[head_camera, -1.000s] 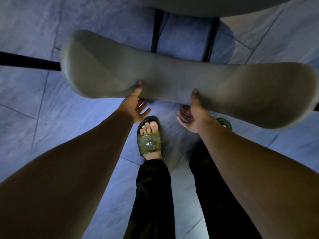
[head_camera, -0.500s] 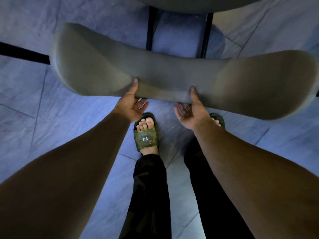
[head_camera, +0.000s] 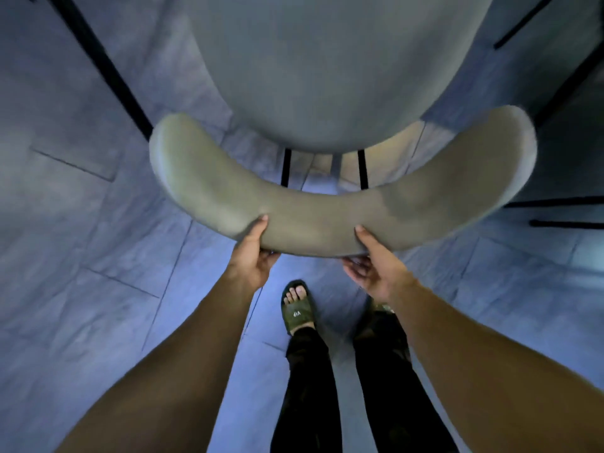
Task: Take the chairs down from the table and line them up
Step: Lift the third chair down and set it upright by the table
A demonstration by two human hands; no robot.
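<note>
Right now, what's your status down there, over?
Left hand and right hand both gripping chair backrest. Seat ahead. Sandalled foot close beneath.

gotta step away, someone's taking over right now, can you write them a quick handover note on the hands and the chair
Left hand: gripping the curved backrest of the grey chair, thumb on top, fingers underneath.
Right hand: same grip, further right on the backrest.
Chair: the seat is ahead of the hands, black legs below it over the tiled floor. Whether the legs touch the floor cannot be told.
Feet: a sandalled foot stands just behind the chair.
Done: this chair is off the table, which is out of view.
Left: probably set it in line and let go; other chairs are not visible.
</note>
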